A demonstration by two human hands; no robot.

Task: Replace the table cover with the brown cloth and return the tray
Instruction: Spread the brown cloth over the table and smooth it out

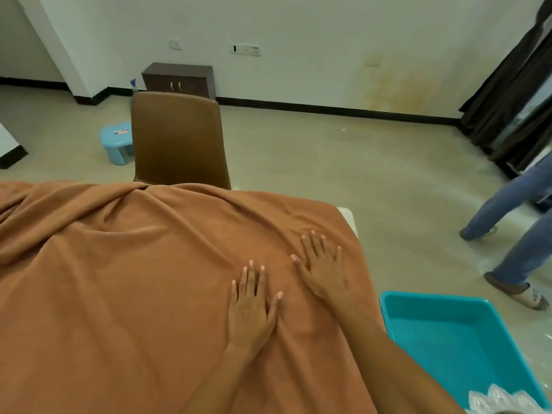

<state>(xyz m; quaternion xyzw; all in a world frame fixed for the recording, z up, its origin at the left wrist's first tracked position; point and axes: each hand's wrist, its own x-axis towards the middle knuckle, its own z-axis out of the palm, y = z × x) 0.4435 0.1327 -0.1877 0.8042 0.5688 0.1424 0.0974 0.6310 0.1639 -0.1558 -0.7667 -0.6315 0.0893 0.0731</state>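
The brown cloth (pixel 119 279) lies spread over the table, with folds and wrinkles running toward its far edge. My left hand (pixel 252 309) presses flat on the cloth with fingers straight and spread. My right hand (pixel 324 264) lies flat on the cloth too, a little farther and to the right, near the table's right edge. A white corner of the table (pixel 348 218) shows past the cloth at the far right. A teal tray (pixel 448 330) sits low beside the table at the right, holding a bit of white lacy fabric (pixel 501 398) at its near end.
A brown chair (pixel 179 138) stands against the table's far side. Behind it are a blue plastic stool (pixel 116 141) and a dark low cabinet (pixel 179 80) by the wall. Another person's legs in jeans (pixel 513 222) stand at the right near dark curtains (pixel 513 94).
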